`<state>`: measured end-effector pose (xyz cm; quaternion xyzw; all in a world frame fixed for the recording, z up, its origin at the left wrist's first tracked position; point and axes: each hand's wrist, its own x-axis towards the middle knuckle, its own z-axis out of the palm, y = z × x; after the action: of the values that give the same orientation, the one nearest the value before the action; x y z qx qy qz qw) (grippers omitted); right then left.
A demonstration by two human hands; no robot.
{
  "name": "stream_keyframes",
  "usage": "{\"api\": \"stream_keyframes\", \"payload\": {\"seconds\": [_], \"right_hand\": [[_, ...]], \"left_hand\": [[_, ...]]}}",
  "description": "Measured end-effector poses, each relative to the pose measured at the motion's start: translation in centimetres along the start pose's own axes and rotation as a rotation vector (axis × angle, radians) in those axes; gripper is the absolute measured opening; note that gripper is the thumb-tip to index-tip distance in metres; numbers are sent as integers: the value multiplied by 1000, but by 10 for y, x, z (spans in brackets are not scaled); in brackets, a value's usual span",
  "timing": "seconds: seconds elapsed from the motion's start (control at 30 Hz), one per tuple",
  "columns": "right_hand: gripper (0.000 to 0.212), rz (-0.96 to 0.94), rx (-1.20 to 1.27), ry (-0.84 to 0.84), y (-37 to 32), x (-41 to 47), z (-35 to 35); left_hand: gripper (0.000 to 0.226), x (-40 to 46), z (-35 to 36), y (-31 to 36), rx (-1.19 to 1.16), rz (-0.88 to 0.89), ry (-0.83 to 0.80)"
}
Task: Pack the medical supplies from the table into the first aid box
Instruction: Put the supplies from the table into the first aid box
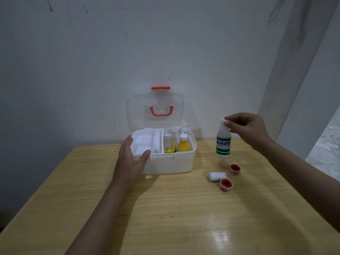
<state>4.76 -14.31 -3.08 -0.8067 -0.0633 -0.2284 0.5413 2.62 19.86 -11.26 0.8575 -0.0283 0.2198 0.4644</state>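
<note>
The white first aid box stands open at the back of the wooden table, its clear lid with red handle upright against the wall. Inside are a white tray, a yellow bottle, a yellow pack and small tubes. My left hand grips the box's front left corner. My right hand pinches the cap of a clear bottle with a green label, held just above the table to the right of the box. A white bandage roll and two red tape rolls lie below it.
A white wall rises directly behind the box. A white pillar stands at the back right, beside the table's right edge. Bare wooden surface stretches across the near half of the table.
</note>
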Motion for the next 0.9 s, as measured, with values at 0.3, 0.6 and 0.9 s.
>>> {"api": "stream_keyframes", "payload": {"seconds": [0.3,0.6,0.9], "right_hand": [[9,-151,236,-15,-56,2,34],[13,-276,5,-97,-45,-12,98],[14,-381,-424,-237,-27,-33,118]], "left_hand": [[72,1,0,-2,-10,12,3],[73,3,-1,-5,-18,13,-6],[74,1,1,-7,-12,17,8]]}}
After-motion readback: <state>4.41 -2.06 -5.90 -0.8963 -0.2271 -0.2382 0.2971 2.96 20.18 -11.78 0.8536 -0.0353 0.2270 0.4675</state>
